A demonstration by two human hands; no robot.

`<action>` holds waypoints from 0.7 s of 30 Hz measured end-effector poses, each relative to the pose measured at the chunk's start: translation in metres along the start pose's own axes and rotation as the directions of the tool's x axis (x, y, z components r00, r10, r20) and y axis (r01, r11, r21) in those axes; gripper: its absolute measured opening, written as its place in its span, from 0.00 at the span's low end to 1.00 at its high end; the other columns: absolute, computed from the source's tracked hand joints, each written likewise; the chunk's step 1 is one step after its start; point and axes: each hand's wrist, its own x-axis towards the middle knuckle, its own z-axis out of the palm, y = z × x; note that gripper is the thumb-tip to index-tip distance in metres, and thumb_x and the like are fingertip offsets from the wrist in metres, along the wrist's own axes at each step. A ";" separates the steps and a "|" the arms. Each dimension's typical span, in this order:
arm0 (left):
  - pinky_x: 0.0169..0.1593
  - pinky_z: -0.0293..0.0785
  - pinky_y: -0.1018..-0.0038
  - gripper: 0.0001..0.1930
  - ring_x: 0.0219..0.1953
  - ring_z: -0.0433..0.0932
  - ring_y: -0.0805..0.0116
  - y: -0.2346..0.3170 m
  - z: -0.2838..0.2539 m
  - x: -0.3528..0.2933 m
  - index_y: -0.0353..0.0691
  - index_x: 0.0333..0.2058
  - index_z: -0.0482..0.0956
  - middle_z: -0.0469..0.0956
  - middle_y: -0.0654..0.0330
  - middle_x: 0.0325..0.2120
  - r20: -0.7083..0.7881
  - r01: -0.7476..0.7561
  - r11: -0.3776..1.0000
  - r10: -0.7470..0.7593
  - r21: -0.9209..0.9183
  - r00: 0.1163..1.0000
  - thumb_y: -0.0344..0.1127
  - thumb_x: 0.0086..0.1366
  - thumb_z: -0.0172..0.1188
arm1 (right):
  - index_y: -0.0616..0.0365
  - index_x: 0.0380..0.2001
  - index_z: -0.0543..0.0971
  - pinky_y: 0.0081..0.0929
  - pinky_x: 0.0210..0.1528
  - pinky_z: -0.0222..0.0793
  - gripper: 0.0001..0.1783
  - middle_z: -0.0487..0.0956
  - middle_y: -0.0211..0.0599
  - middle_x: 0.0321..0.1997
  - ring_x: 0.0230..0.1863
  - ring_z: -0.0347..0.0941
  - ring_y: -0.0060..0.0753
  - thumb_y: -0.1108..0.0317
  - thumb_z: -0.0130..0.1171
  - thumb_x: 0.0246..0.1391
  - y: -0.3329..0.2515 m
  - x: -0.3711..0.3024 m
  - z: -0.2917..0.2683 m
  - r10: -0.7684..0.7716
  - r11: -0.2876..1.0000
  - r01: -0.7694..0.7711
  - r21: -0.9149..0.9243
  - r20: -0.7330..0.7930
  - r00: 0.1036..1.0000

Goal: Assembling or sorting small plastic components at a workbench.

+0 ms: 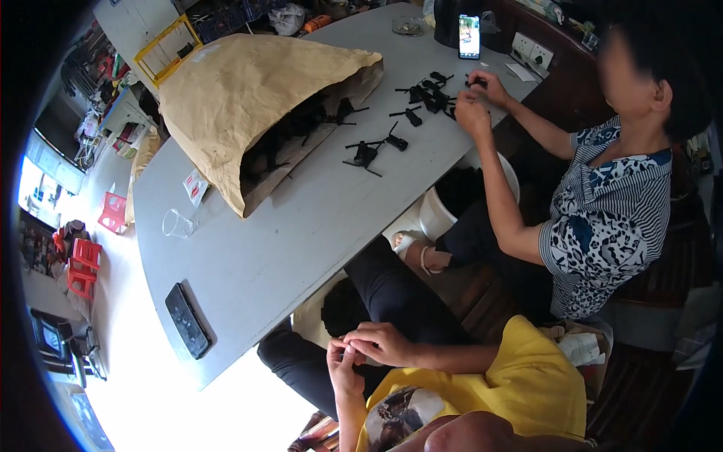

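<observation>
Below the table edge, over my lap, my left hand [344,367] and my right hand [382,343] meet with fingertips pinched together. Whatever they hold, if anything, is too small or covered to make out. A dark heap of small black pieces [344,307] lies close by, beside my black-trousered leg. Up on the grey table [279,264], small black plastic parts with thin arms [365,154] lie scattered, with a further cluster [431,94] by the co-worker. More black parts sit inside a large brown paper sack [248,90], its mouth facing the co-worker.
On my right, a co-worker's hands [482,98] work above the table's edge, over a white bucket [437,215] of black material. A black phone [187,320], a clear cup [178,224] and a small packet [196,187] lie at the left. A lit phone [469,38] stands at the back.
</observation>
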 end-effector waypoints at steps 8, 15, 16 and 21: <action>0.29 0.59 0.85 0.04 0.25 0.63 0.81 0.003 0.011 0.000 0.42 0.29 0.65 0.68 0.67 0.25 -0.027 -0.164 0.986 0.165 0.037 0.986 0.28 0.60 0.53 | 0.60 0.40 0.73 0.31 0.28 0.67 0.13 0.72 0.37 0.24 0.26 0.70 0.39 0.74 0.53 0.48 -0.017 -0.001 0.013 -0.103 0.979 0.084 -0.184 -0.096 0.990; 0.30 0.62 0.81 0.03 0.24 0.64 0.78 0.006 0.007 0.010 0.41 0.33 0.70 0.71 0.64 0.27 -0.066 -0.072 0.994 0.066 -0.088 0.996 0.31 0.62 0.52 | 0.59 0.41 0.75 0.30 0.26 0.69 0.14 0.75 0.36 0.25 0.26 0.73 0.36 0.72 0.56 0.48 -0.005 0.033 -0.016 -0.152 0.957 0.186 -0.222 0.162 0.975; 0.30 0.62 0.79 0.04 0.23 0.64 0.77 0.008 0.008 0.010 0.41 0.34 0.69 0.71 0.63 0.28 -0.051 -0.098 0.986 0.092 -0.134 0.994 0.33 0.63 0.52 | 0.59 0.41 0.75 0.31 0.29 0.69 0.14 0.75 0.37 0.28 0.29 0.73 0.36 0.73 0.56 0.48 -0.009 0.046 -0.025 -0.215 0.929 0.246 -0.278 0.137 0.967; 0.29 0.59 0.77 0.11 0.21 0.61 0.75 0.016 -0.007 0.008 0.41 0.35 0.69 0.68 0.60 0.26 0.024 -0.121 0.976 0.127 -0.180 0.992 0.42 0.65 0.47 | 0.59 0.40 0.75 0.34 0.38 0.69 0.15 0.75 0.40 0.36 0.36 0.71 0.42 0.76 0.55 0.45 -0.014 0.120 -0.087 -0.342 0.783 0.171 -0.598 -0.184 0.922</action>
